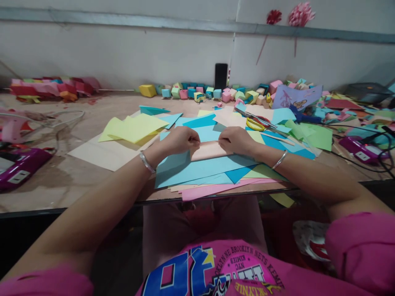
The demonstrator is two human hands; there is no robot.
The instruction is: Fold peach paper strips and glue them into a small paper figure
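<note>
A folded pale peach sheet of paper [211, 151] lies on a stack of light blue paper [173, 170] near the table's front edge. At its upper left corner, my left hand [184, 139] is closed, with the fingers pinching the paper. My right hand [236, 141] pinches the upper right corner the same way. The fingertips hide both corners. Scissors [257, 123] with yellow and red handles lie beyond my right hand, on loose sheets. Yellow sheets [132, 129] are spread to the left of my left hand.
Several small paper cubes [191, 92] line the wall, with a dark phone [221, 75] upright among them. Purple power strips [23, 166] sit at the left, and another [361, 149] with black cables at the right. A glue gun [304, 116] lies beside paper scraps.
</note>
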